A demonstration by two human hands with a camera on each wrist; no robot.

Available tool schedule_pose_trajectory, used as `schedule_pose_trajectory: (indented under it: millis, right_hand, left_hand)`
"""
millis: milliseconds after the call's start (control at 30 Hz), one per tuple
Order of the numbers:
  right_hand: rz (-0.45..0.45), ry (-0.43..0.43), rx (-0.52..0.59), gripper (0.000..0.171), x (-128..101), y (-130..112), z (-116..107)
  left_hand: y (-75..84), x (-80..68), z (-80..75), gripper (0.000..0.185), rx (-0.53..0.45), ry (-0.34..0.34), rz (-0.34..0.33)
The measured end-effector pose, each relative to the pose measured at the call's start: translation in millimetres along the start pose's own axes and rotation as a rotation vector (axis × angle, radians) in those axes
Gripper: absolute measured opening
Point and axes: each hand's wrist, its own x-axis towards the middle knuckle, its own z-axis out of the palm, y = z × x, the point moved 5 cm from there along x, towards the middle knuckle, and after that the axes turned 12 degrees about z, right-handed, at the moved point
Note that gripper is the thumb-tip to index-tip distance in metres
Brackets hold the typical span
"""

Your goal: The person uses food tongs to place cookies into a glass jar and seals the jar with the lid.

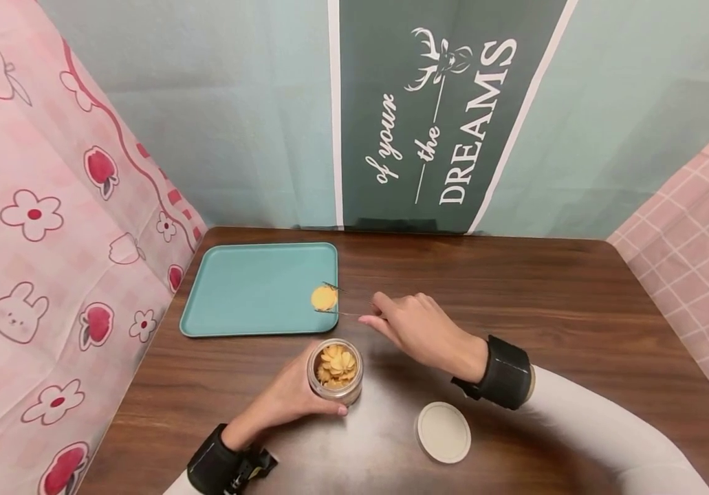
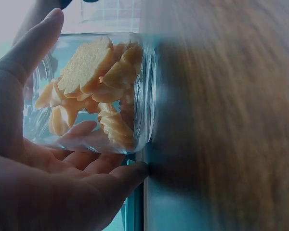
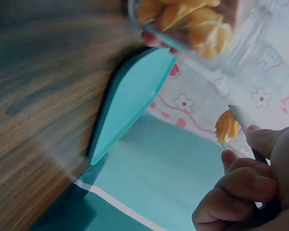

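My left hand [image 1: 295, 392] grips an open glass jar [image 1: 359, 388] that stands upright on the table. Several ridged golden cookies [image 2: 86, 67] fill part of the jar. My right hand [image 1: 422, 326] holds a pair of tongs [image 3: 241, 117] with toothed tips, fingers curled round the handle. One cookie [image 3: 226, 126] is pinched between the tips, up off the surface. From the head view, this cookie appears over the right edge of a teal tray [image 1: 255, 289].
A round, pale jar lid [image 1: 443, 432] lies on the wooden table [image 1: 533, 295] right of the jar. Pink patterned cloth [image 1: 38, 275] hangs at the left, with a green printed curtain [image 1: 441, 137] behind the table's far edge.
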Motion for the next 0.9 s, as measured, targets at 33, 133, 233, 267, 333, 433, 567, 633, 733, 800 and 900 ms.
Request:
schedule_pose_trajectory:
  millis: [33,133,233,267,333,433,567,633,733,800,900]
  right_hand:
    - [-0.013,0.004,0.006,0.029,-3,-2,-2]
    - [-0.046,0.021,0.013,0.034,-11,-7,-7]
    - [-0.072,0.039,0.016,0.042,-20,-10,-12]
    - [-0.079,0.045,0.016,0.045,-23,-11,-13]
    - [-0.092,0.055,0.015,0.047,-28,-13,-15]
    - [-0.102,0.053,0.018,0.047,-35,-14,-16]
    - [-0.109,0.024,0.022,0.046,-44,-16,-15]
    - [-0.112,0.011,0.016,0.045,-48,-16,-15]
    - [-0.130,0.011,0.008,0.044,-52,-16,-14]
    - [-0.143,0.014,0.010,0.042,-55,-15,-13]
    - [-0.164,0.009,0.011,0.040,-57,-15,-13]
  left_hand:
    - [-0.1,-0.2,-0.1,0.104,0.001,0.001,-0.005]
    - [-0.5,-0.8,-0.2,0.106,0.010,0.002,-0.026]
    - [-0.7,-0.7,0.0,0.108,0.020,-0.001,-0.031]
    - [-0.7,-0.5,0.0,0.110,0.020,-0.002,-0.027]
    - [-0.7,-0.1,0.0,0.109,0.015,-0.003,-0.015]
    - [-0.7,0.4,-0.4,0.110,-0.001,-0.005,-0.005]
    - [-0.8,0.4,-0.5,0.115,-0.018,-0.006,-0.010]
    - [-0.6,0.5,-0.3,0.116,-0.017,-0.005,-0.006]
    - [0.2,0.3,-0.6,0.113,-0.007,-0.005,-0.002]
    - [0.6,0.4,-1.1,0.111,0.001,-0.006,0.001]
    - [0.7,0.7,-1.8,0.110,0.014,-0.008,-0.001]
